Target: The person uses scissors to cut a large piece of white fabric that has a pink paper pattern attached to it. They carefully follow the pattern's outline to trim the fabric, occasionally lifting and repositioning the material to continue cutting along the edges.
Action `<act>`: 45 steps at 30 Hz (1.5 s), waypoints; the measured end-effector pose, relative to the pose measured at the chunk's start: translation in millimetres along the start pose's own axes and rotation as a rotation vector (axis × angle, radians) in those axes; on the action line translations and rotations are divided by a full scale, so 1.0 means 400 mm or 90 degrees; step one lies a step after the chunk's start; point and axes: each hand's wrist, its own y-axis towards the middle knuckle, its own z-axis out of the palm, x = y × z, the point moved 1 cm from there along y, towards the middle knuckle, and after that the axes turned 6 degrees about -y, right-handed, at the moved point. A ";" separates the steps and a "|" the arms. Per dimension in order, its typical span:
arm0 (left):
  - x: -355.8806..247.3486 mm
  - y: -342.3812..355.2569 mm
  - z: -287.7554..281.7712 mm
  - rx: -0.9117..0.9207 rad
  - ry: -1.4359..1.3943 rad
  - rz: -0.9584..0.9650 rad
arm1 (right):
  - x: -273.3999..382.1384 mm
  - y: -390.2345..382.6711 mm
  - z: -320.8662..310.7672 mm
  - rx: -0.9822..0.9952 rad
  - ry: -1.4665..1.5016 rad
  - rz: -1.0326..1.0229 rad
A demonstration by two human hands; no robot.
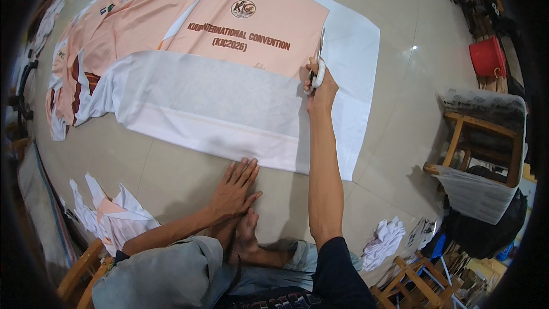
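Right hand [320,83] grips slim metal scissors [321,46] over the thin peach-and-white printed fabric sheet [229,97] spread on the tiled floor [400,109]; left hand [234,189] lies flat, fingers spread, beside its near edge. Light, limp cloth likely shifts easily; press it flat near the cut.

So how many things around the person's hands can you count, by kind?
Scissors, in the right hand: 1
Printed peach fabric sheet: 1
Red bucket: 1
Wooden stool: 1
Left hand, flat on floor: 1
Total: 5
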 end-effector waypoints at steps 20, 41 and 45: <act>0.003 -0.004 0.007 0.022 -0.019 -0.016 | 0.023 0.097 0.033 -0.018 0.046 0.014; 0.002 -0.009 0.008 0.025 0.018 -0.024 | 0.072 0.191 0.109 -0.072 0.095 0.021; 0.000 -0.006 0.014 0.029 -0.013 -0.037 | 0.069 0.211 0.116 -0.081 0.089 0.012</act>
